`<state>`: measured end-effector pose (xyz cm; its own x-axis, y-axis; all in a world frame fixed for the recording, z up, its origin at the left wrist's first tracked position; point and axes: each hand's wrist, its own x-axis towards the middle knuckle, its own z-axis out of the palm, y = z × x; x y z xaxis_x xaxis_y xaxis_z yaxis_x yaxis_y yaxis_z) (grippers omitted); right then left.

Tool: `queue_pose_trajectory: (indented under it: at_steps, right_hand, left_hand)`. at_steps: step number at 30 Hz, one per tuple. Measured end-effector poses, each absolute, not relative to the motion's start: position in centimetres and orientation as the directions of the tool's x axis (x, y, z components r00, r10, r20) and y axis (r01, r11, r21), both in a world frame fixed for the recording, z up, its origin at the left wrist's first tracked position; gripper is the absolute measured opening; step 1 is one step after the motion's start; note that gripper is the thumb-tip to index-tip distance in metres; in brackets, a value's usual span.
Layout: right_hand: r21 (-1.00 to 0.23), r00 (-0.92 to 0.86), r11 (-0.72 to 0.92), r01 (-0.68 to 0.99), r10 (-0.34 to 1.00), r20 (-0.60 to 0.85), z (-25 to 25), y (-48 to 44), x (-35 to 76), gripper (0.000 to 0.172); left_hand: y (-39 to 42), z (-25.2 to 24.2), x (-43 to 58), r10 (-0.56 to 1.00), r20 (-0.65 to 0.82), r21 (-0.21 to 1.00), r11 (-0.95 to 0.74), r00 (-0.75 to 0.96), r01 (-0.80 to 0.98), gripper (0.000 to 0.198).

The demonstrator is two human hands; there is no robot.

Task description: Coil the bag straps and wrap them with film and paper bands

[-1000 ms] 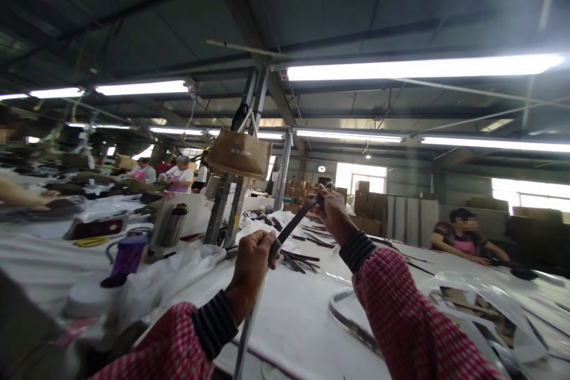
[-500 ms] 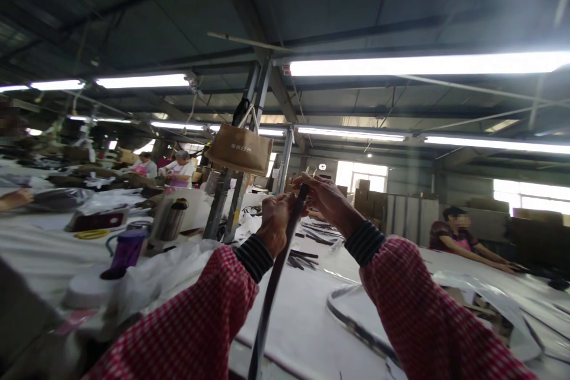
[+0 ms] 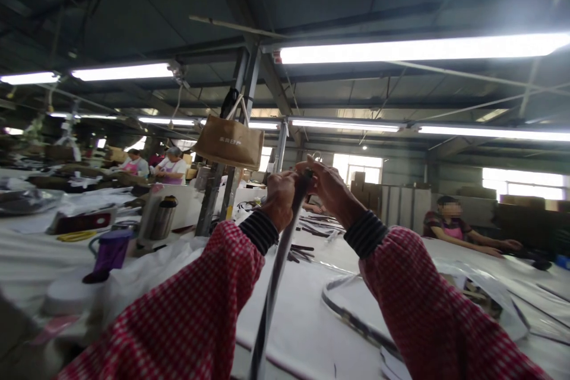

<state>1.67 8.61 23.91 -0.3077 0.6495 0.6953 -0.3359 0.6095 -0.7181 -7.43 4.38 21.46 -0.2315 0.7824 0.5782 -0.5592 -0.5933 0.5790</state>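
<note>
A long dark strap [image 3: 276, 270] hangs from my raised hands down to the bottom edge of the view. My left hand [image 3: 280, 196] is closed around it near the upper end. On the other side, my right hand [image 3: 333, 191] pinches the strap's tip, its fingers bent over the top. A thin metal loop [image 3: 317, 157] shows just above the right fingers; whether it joins the strap I cannot tell. Below on the white table [image 3: 303, 309] lies another dark strap [image 3: 356, 322] in a curve. Several short dark strips [image 3: 301, 252] lie beyond the hands.
To the left stand a purple mug [image 3: 110, 249], a steel flask [image 3: 164, 218] and crumpled clear plastic [image 3: 155, 273]. A brown bag [image 3: 229, 141] hangs on a metal post [image 3: 214, 196]. A co-worker [image 3: 452, 227] sits at the right; others work far left. A plastic bag [image 3: 485, 291] lies right.
The view has shifted slightly, so the background sits a little further left and higher. Both hands are raised slightly, still on the strap. The co-worker's arm at the far left has left view.
</note>
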Motion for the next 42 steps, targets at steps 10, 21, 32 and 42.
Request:
queue_pose_trajectory:
  at_steps: [10,21,32,42]
  right_hand:
    - [-0.822,-0.496,0.406,-0.4,0.658,0.566,19.5,5.7,2.6,0.039]
    - [-0.905,-0.557,0.373,-0.205,0.716,0.422,10.4,4.6,5.7,0.043]
    - [-0.652,-0.774,0.74,0.163,0.506,0.381,9.7,2.8,6.3,0.041]
    - [-0.663,-0.843,0.714,0.225,0.484,0.235,7.7,3.8,7.8,0.042]
  left_hand:
    - [3.2,20.5,-6.7,0.727,0.609,0.575,-0.68,-0.316,-0.456,0.014]
    - [-2.1,13.0,-14.5,0.808,0.557,0.747,-0.589,-0.193,-0.308,0.056]
    - [-3.2,4.0,-14.8,0.914,0.116,0.969,-0.19,0.388,0.158,0.045]
    - [-2.5,-0.4,-14.7,0.908,-0.071,0.983,-0.005,0.412,0.183,0.054]
